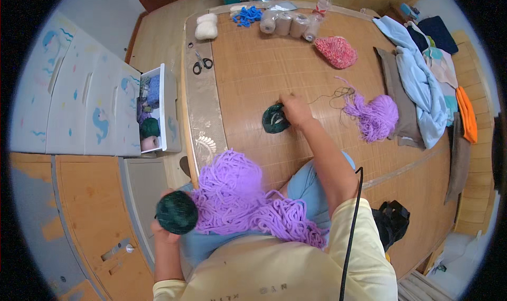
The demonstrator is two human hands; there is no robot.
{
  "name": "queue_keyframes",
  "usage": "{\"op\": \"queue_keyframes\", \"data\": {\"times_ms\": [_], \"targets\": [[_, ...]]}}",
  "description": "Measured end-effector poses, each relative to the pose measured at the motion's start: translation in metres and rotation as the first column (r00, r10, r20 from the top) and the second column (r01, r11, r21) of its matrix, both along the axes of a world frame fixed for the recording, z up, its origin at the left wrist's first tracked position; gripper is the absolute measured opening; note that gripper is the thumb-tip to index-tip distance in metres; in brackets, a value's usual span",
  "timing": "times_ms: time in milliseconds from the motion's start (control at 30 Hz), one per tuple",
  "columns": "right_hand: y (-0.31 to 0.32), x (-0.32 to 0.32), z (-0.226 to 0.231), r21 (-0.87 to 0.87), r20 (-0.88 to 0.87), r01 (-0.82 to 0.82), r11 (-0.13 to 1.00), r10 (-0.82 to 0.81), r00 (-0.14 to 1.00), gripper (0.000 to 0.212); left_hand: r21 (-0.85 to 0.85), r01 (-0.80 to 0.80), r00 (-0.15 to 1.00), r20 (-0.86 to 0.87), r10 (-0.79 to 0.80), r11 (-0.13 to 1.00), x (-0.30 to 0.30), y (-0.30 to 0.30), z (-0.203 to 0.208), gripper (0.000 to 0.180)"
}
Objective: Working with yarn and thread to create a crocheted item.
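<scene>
A round ball of dark green yarn [177, 212] rests in my left hand [162, 232], held off to the left of my lap. The ball hides most of the fingers. Out on the mat, my right hand [293, 110] has its fingers closed at the right edge of a loose ring of dark green yarn [273, 119]. A thick heap of lilac yarn [229, 190] covers my lap between my two arms. Thin dark thread [330, 96] trails from near the right hand towards a second lilac yarn bundle [377, 116].
Black-handled scissors [202, 63] lie at the mat's left border. Cream yarn [206, 26], blue yarn [247, 16], wrapped beige spools [284, 24] and a plastic bottle [323, 5] line the far edge. A red-pink knitted piece [338, 52] sits nearby. An open drawer [162, 111] juts out at left.
</scene>
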State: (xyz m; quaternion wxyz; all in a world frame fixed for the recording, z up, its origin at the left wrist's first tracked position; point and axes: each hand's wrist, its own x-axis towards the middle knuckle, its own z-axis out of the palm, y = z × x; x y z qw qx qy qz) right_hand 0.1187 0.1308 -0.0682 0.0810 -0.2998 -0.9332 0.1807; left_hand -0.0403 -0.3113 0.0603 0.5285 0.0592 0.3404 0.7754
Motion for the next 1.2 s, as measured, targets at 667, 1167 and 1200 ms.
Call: {"op": "queue_keyframes", "data": {"times_ms": [667,1167,1200], "targets": [[-0.202,-0.024,0.116,-0.622,-0.65,-0.692,0.368,0.25,0.717,0.035,0.345,-0.004,0.981,-0.182,0.071,0.938,0.003,0.022,0.105,0.02],[-0.234,-0.01,0.211,-0.293,-0.729,-0.418,0.86,0.082,0.68,0.018,-0.023,-0.052,0.956,-0.289,0.043,0.998,0.018,0.026,0.073,0.085],[-0.239,-0.018,0.209,-0.35,-0.797,-0.498,0.793,0.027,0.604,0.018,0.027,0.082,0.951,-0.302,-0.07,0.996,0.023,0.028,0.076,0.083]]}}
